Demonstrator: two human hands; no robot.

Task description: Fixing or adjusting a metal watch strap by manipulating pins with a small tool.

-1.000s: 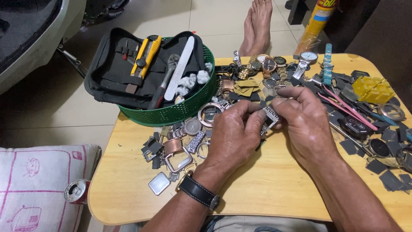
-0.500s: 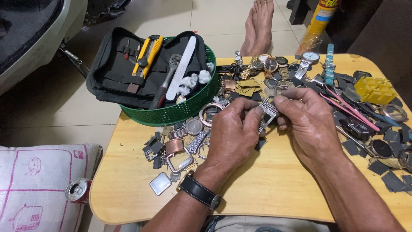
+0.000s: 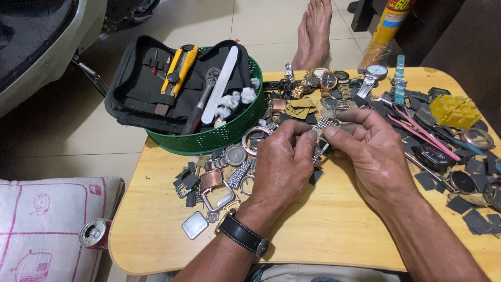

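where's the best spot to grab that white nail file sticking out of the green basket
Take the white nail file by its upper rounded end, coming from above and the far side. It lies slanted across the black tool pouch in the green basket, upper end bare, while its lower end sits among white wads and beside the ratchet handle, which probably crowds the fingers.

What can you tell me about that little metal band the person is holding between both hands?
The band is a short piece of silvery metal watch bracelet made of small links, with a fine grid look on top. It is held above the wooden table, pinched by the left hand on one side and the right hand on the other. Its upper end shows flat between the fingertips; a further stretch hangs down between the hands, partly hidden. No watch case shows on it.
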